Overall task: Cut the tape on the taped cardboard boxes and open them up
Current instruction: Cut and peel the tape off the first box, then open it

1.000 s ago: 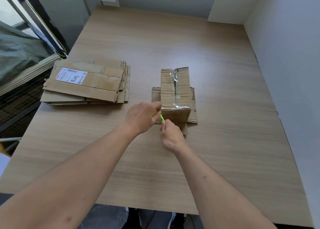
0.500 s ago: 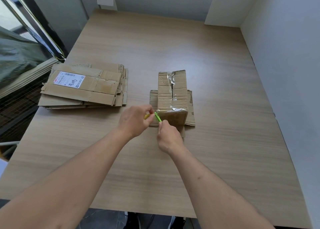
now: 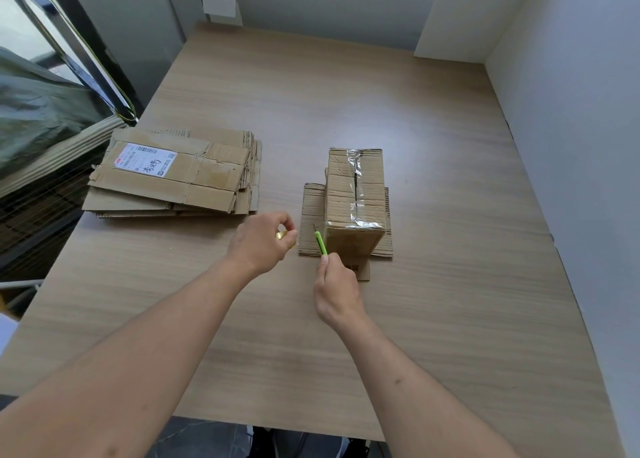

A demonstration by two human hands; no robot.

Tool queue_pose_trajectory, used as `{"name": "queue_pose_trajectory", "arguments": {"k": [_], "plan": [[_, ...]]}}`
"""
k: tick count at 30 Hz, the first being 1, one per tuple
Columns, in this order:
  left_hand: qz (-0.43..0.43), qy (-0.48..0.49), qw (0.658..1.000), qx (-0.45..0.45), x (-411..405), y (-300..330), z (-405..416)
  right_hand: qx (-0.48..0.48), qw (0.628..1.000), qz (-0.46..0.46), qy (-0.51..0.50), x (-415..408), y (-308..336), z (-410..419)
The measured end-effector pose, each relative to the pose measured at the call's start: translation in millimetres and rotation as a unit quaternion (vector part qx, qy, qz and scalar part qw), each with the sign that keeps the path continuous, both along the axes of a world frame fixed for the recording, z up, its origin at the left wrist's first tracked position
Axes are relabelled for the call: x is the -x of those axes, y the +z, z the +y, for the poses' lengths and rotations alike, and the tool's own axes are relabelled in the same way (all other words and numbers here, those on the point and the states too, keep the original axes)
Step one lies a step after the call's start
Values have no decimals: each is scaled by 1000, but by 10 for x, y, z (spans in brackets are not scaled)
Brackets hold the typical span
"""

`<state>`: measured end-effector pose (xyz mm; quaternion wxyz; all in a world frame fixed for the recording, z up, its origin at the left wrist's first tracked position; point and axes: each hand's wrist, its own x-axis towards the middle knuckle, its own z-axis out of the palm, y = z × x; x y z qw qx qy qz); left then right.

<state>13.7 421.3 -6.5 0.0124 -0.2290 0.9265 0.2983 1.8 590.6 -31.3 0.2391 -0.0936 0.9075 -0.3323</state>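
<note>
Wooden table (image 3: 450, 284), taped (clear, shiny) cardboard box (image 3: 355, 194)

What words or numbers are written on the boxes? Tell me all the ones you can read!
White shipping label on the top flattened box of the stack: printed lines and barcode too small to read; the big handwritten characters are not clear enough to quote.
Barcode print on the flap under the taped box: too small to read.
Green cutter: no text visible.
</note>
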Motion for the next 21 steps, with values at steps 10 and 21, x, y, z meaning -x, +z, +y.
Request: {"name": "queue_pose_trajectory", "arguments": {"k": [10, 21], "plan": [[8, -34, 999, 8, 42, 35, 40, -39, 998, -27, 29, 15, -71, -43], [39, -129, 989, 63, 114, -27, 119, -109, 992, -5, 67, 132, -16, -138]]}}
